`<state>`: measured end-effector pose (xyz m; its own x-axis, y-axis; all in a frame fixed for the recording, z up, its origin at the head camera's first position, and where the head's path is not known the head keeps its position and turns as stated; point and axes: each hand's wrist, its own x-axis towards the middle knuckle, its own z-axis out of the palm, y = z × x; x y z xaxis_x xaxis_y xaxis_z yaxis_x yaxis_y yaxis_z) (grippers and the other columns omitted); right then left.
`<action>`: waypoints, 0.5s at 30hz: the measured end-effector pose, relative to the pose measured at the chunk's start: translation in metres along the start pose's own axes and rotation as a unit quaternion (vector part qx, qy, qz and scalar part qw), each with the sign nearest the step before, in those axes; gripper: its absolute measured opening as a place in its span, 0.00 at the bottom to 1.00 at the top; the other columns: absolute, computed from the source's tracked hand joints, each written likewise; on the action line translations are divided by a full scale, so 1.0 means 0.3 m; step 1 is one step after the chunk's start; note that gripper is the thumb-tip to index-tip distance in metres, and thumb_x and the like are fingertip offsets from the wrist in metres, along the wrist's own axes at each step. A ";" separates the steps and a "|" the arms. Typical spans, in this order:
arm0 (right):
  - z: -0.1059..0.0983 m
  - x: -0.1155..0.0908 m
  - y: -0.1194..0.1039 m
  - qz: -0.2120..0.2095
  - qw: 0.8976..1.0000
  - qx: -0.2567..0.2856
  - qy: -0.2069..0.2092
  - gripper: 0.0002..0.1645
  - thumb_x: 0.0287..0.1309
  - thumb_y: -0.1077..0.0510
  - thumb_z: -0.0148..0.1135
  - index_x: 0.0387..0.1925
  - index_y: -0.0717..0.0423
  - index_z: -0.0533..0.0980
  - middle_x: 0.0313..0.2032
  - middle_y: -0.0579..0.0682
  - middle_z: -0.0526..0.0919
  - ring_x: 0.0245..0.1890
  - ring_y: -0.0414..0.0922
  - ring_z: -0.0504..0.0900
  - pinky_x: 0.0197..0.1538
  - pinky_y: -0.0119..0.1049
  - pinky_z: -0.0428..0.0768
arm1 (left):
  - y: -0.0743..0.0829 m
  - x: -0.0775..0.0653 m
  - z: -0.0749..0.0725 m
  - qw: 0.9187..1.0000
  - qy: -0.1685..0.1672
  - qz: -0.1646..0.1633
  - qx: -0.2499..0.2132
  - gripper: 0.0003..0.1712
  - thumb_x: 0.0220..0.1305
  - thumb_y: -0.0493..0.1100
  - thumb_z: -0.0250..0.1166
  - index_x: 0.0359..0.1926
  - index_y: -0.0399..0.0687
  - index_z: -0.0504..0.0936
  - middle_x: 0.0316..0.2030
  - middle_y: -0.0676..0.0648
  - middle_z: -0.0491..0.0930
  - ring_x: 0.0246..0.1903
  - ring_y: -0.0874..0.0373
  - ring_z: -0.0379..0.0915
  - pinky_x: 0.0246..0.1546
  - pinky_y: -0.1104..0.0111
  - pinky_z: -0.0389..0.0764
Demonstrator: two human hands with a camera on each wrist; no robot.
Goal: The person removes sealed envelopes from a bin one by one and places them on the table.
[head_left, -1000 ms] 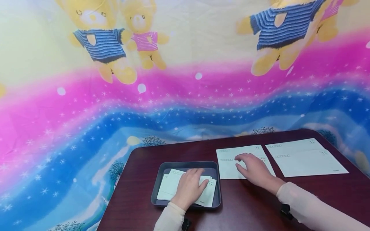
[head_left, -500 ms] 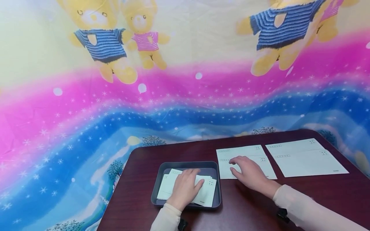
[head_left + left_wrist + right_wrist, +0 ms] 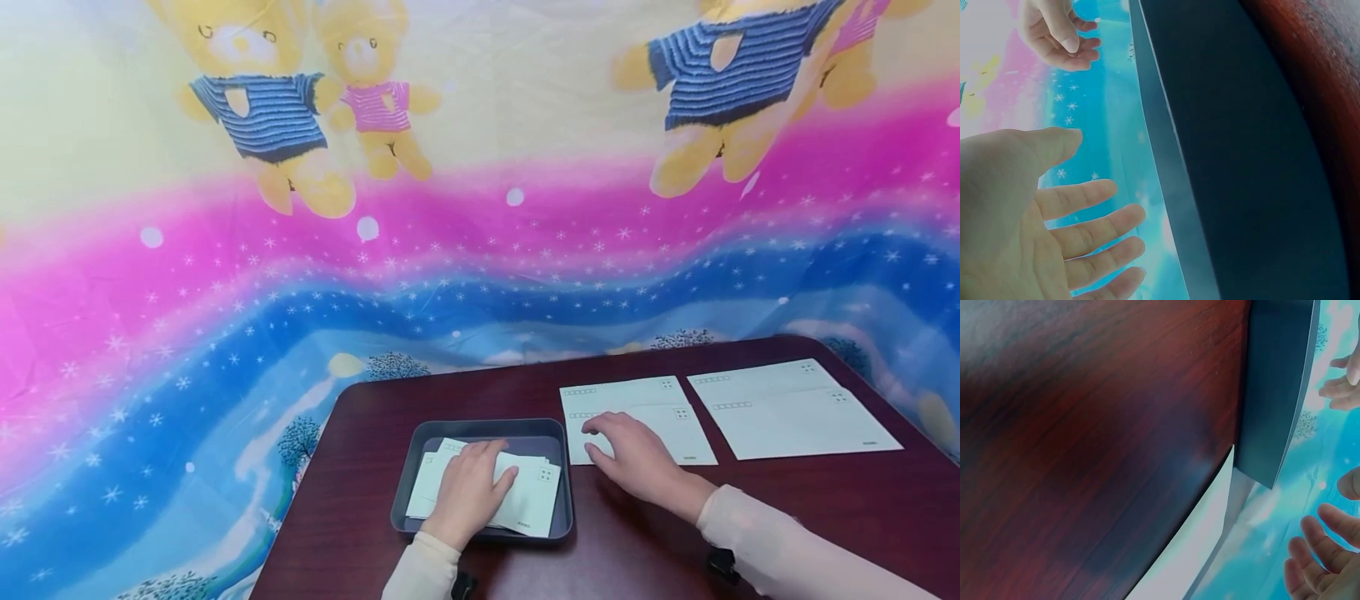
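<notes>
In the head view my left hand (image 3: 467, 493) is over a dark grey tray (image 3: 406, 479), its fingers spread above several white envelopes (image 3: 534, 505). The left wrist view has that hand (image 3: 1041, 212) above the tray's side, with nothing in its fingers. My right hand (image 3: 637, 463) hovers over the nearer of two overlapping envelopes (image 3: 626, 395) to the right of the tray. Its fingers are loosely bent and hold nothing; the right wrist view catches them (image 3: 1316, 547) at the edge. Each hand partly covers the envelopes beneath it.
Another overlapping pair of envelopes (image 3: 806, 423) lies at the right of the dark red wooden table (image 3: 637, 550). A printed cloth (image 3: 480, 242) with teddy bears and snowflakes hangs behind the table's far edge.
Both hands have drifted a little to the left and nearer the body. More of the top envelope in the tray shows. The tray and envelopes stay in place.
</notes>
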<state>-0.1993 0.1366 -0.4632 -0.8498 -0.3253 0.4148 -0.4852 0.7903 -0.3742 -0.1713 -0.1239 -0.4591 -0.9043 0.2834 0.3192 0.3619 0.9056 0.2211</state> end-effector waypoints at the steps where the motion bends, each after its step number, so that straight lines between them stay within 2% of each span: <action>1: 0.001 0.000 -0.004 0.002 1.000 0.000 -0.004 0.16 0.54 0.50 0.63 0.43 0.50 0.81 0.42 0.45 0.83 0.44 0.44 0.79 0.47 0.45 0.77 | -0.004 -0.001 0.000 1.000 0.001 0.000 0.001 0.25 0.61 0.55 0.59 0.54 0.48 0.79 0.49 0.47 0.81 0.50 0.51 0.74 0.46 0.54 0.75; 15: 0.031 -0.003 -0.059 0.016 0.999 0.019 -0.032 0.17 0.54 0.50 0.62 0.45 0.49 0.81 0.42 0.43 0.82 0.46 0.41 0.78 0.50 0.43 0.75 | -0.055 -0.014 -0.009 1.000 0.005 -0.002 0.014 0.24 0.61 0.55 0.59 0.53 0.47 0.80 0.47 0.47 0.82 0.47 0.50 0.76 0.44 0.55 0.76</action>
<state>-0.1918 0.1181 -0.4647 -0.8755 -0.3345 0.3486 -0.4647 0.7804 -0.4183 -0.1729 -0.1409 -0.4615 -0.9032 0.2766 0.3282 0.3517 0.9153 0.1964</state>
